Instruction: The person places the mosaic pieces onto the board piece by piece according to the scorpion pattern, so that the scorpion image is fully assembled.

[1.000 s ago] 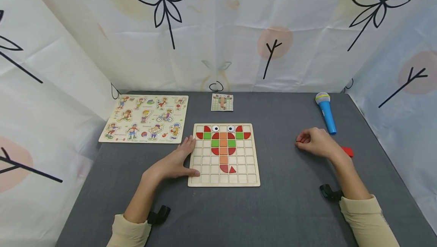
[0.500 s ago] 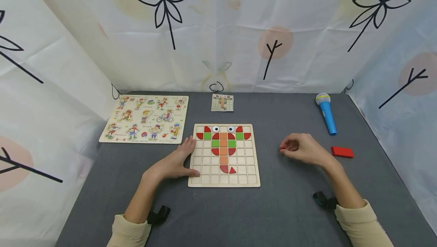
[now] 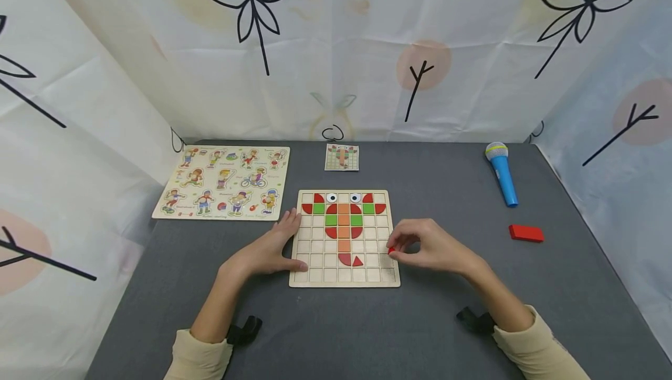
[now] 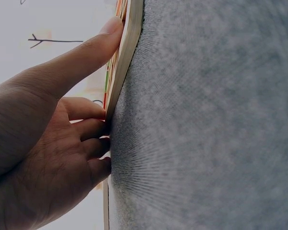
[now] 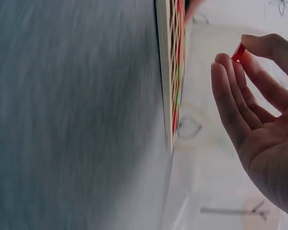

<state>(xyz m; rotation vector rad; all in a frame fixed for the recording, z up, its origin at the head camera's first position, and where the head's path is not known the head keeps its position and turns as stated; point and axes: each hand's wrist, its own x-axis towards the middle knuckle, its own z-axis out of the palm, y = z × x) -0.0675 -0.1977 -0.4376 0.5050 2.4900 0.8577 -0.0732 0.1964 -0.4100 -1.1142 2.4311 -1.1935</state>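
A wooden grid board [image 3: 343,285] lies mid-table, with red, green and orange pieces and two googly eyes set in its cells. Along its left edge rests my left hand [image 3: 262,253], fingers fairly straight, thumb lying on the top surface; the left wrist view shows the fingertips against the board's side. Over the board's right edge, my right hand [image 3: 430,246] pinches a small red piece [image 5: 238,51] between thumb and index finger. Its exact shape is mostly hidden by the fingertips. Near the bottom of the pattern, a red triangle piece [image 3: 357,261] sits beside a red quarter-round piece [image 3: 344,259].
Behind the board lies a small pattern card [image 3: 342,157]. A picture puzzle board [image 3: 220,183] is at the back left. On the right are a blue toy microphone [image 3: 503,174] and a red block [image 3: 527,233]. Printed cloth walls border the table.
My right hand has moved left from beside the red block to the board's right edge, carrying the small red piece. The left hand and board have stayed put.
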